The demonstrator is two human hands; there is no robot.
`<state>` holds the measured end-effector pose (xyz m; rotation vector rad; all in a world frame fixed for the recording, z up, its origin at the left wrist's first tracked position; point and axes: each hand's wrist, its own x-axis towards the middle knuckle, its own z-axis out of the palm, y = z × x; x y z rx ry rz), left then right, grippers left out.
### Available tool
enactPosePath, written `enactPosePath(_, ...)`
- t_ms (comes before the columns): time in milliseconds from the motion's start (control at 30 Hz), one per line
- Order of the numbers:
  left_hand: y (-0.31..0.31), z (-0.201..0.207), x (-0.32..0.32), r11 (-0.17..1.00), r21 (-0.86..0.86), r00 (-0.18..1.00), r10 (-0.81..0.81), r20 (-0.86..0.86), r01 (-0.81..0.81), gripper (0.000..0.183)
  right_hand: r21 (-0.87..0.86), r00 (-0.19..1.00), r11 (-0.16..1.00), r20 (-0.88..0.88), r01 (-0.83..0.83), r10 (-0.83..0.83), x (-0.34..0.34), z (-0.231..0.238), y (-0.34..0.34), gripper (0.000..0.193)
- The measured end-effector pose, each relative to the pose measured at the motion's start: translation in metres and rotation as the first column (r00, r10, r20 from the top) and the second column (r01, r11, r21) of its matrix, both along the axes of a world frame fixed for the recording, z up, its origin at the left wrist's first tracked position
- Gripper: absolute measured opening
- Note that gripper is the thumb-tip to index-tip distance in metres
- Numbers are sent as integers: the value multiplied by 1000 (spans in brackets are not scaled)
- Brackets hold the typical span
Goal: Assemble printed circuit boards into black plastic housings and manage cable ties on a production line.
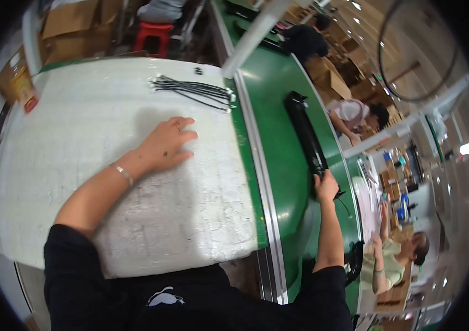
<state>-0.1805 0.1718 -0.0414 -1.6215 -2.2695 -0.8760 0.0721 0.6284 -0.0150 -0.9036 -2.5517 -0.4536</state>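
Observation:
My right hand (327, 186) is closed round the near end of a long, glossy black bar-shaped housing (306, 132), which lies lengthwise on the green belt (270, 83). A thin dark wire pokes out beside that hand. Over the white padded worktop (52, 165), my left hand (165, 146) holds nothing, its fingers spread. Beyond it a bundle of black cables (193, 91) with white connectors lies near the worktop's right edge. A small black piece (198, 71) sits farther back.
A metal rail (264, 193) separates worktop and belt. Another black part (355, 262) rests by my right elbow. A pale post (253, 41) rises at the far corner. A yellow-orange bottle (23, 88) stands at the left. Several co-workers sit across the belt. Behind is a red stool (153, 36).

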Motion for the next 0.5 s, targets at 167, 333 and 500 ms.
enactPosePath(167,-7,-33,-10,945,113,944,287,164,-307,32,293,973,951,-168,-101,155,-130,1,-26,52)
enactPosePath(333,-8,-36,-14,946,186,956,235,177,-267,27,-78,478,476,-270,-876,835,-264,-7,-217,24)
enactPosePath(500,-10,-27,-29,936,254,918,139,372,-245,24,-146,474,458,-420,-877,774,-353,-20,-298,9)
